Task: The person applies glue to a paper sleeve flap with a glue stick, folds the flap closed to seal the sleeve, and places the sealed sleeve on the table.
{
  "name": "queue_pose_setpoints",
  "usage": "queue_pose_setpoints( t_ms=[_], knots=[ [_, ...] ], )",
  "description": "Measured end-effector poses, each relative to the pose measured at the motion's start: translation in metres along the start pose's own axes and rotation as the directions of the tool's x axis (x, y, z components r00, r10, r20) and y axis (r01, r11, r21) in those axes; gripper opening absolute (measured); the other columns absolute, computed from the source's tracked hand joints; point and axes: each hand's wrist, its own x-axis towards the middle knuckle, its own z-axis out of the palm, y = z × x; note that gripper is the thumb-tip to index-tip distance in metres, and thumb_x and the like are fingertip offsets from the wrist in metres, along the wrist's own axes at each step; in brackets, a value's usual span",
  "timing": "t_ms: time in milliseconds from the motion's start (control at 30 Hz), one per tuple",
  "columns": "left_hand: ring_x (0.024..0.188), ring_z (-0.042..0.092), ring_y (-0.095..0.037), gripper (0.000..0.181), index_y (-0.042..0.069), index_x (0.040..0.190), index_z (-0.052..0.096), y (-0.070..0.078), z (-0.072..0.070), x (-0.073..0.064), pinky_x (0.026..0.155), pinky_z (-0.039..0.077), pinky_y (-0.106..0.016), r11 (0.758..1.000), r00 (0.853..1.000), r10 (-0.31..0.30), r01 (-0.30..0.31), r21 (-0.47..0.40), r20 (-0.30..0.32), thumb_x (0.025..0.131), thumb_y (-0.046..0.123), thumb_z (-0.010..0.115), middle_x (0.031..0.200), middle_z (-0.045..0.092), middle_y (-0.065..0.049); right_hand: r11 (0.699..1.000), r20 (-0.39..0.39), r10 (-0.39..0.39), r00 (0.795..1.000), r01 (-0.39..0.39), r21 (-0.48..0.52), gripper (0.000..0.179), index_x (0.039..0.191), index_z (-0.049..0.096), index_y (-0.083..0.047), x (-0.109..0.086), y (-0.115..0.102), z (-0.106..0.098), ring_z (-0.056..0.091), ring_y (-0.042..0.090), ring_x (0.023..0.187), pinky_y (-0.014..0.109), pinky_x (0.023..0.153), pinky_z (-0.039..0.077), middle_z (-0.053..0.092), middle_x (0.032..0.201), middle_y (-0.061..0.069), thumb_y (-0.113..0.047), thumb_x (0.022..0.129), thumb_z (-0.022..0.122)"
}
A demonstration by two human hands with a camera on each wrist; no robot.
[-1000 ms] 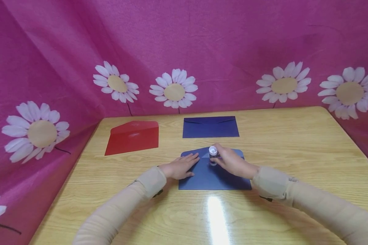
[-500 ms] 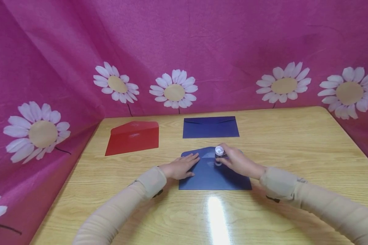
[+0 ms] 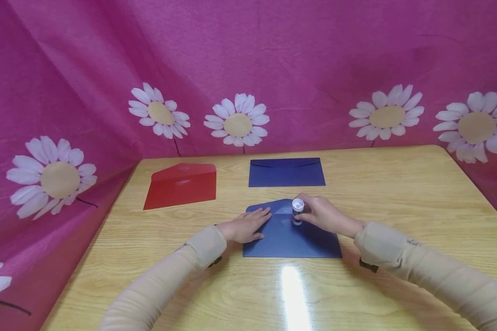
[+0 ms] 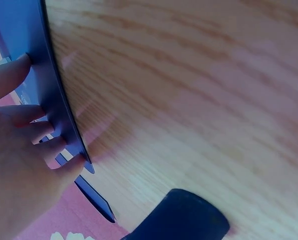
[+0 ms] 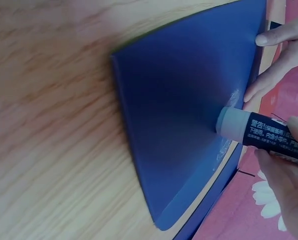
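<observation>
A blue envelope [image 3: 290, 246] lies on the table with its flap unfolded away from the person. The left hand [image 3: 244, 228] rests on the envelope's left side with its fingers straight. Gripped upright in the right hand [image 3: 327, 215] is a glue stick [image 3: 297, 205] with a white end on top and a dark printed label [image 5: 268, 130]. Its lower tip meets the envelope just below the flap's fold, as the right wrist view shows. Whitish glue marks [image 5: 222, 154] show beside the tip. Part of the flap is hidden behind the right hand.
Behind the work lies a darker blue envelope [image 3: 287, 174] with its flap folded down. A red envelope [image 3: 182, 188], flap unfolded and bearing pale smears, is at the back left. A pink daisy-print cloth [image 3: 302, 69] hangs along the back and left table edges.
The right hand has slid the glue stick a little to the right across the envelope, uncovering a pale glue mark. The left hand keeps its place.
</observation>
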Motion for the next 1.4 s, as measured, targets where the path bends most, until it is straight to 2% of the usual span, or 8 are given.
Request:
queue_pose_setpoints(
  t_ms=[567,767,867,1033,1200,1300,1400],
  knots=[
    [0.135,0.007,-0.019,0.06,0.013,0.142,0.018,0.001,-0.001,-0.002,0.107,0.013,-0.041,1.0,1.0,-0.012,0.012,0.005,0.004,0.092,0.032,0.045,0.148,0.008,-0.001,1.0,0.05,0.008,0.999,-0.01,0.024,0.025,0.098,0.053,0.001,0.016,-0.011,0.012,0.063,0.022,0.081,0.031,0.069,0.051,0.062,0.088,0.01,-0.004,0.077,0.066],
    [0.135,0.007,-0.019,0.06,0.012,0.142,0.018,0.003,-0.001,-0.003,0.107,0.014,-0.042,1.0,1.0,-0.01,0.01,0.0,0.001,0.092,0.031,0.045,0.148,0.008,-0.002,0.994,0.04,0.058,0.998,-0.061,0.088,0.025,0.096,0.053,0.0,0.019,-0.011,0.019,0.063,0.022,0.082,0.027,0.068,0.051,0.062,0.089,0.01,-0.003,0.076,0.067],
    [0.135,0.007,-0.02,0.06,0.012,0.142,0.018,0.003,-0.002,-0.002,0.107,0.014,-0.042,1.0,1.0,-0.001,0.001,-0.001,-0.003,0.092,0.031,0.045,0.148,0.008,-0.002,0.993,0.023,0.077,0.997,-0.079,0.084,0.023,0.092,0.054,-0.002,0.019,-0.008,0.018,0.062,0.018,0.078,0.027,0.066,0.051,0.062,0.085,0.007,-0.004,0.074,0.069],
    [0.135,0.007,-0.02,0.06,0.012,0.142,0.018,0.003,-0.003,-0.001,0.107,0.014,-0.043,1.0,1.0,0.005,-0.005,-0.007,-0.009,0.092,0.031,0.045,0.148,0.008,-0.003,0.997,0.011,0.076,0.997,-0.076,-0.007,0.021,0.085,0.056,-0.005,0.015,-0.008,0.009,0.058,0.014,0.073,0.03,0.066,0.049,0.061,0.078,0.002,-0.007,0.071,0.071],
    [0.135,0.007,-0.02,0.06,0.012,0.142,0.018,0.002,-0.003,-0.001,0.107,0.014,-0.042,1.0,1.0,0.003,-0.003,0.0,-0.009,0.092,0.032,0.045,0.148,0.008,-0.002,0.989,0.043,0.009,0.999,-0.002,-0.149,0.023,0.084,0.058,-0.003,0.013,-0.011,0.0,0.057,0.015,0.072,0.029,0.065,0.049,0.062,0.079,0.004,-0.009,0.068,0.074],
    [0.135,0.006,-0.02,0.06,0.012,0.142,0.018,0.002,-0.002,-0.001,0.107,0.013,-0.042,1.0,1.0,0.004,-0.004,0.006,-0.006,0.092,0.032,0.044,0.148,0.008,-0.002,0.959,0.092,-0.043,0.995,0.067,-0.276,0.023,0.084,0.059,-0.001,0.012,-0.014,-0.004,0.057,0.015,0.071,0.027,0.064,0.049,0.061,0.079,0.006,-0.007,0.068,0.074],
    [0.135,0.006,-0.019,0.06,0.012,0.142,0.018,0.002,-0.001,-0.001,0.107,0.014,-0.042,1.0,1.0,0.003,-0.003,0.011,-0.006,0.092,0.032,0.044,0.148,0.007,-0.002,0.916,0.14,-0.078,0.987,0.126,-0.381,0.021,0.082,0.06,0.0,0.011,-0.017,-0.007,0.056,0.015,0.069,0.027,0.063,0.049,0.058,0.076,0.005,-0.005,0.067,0.074]
  ],
)
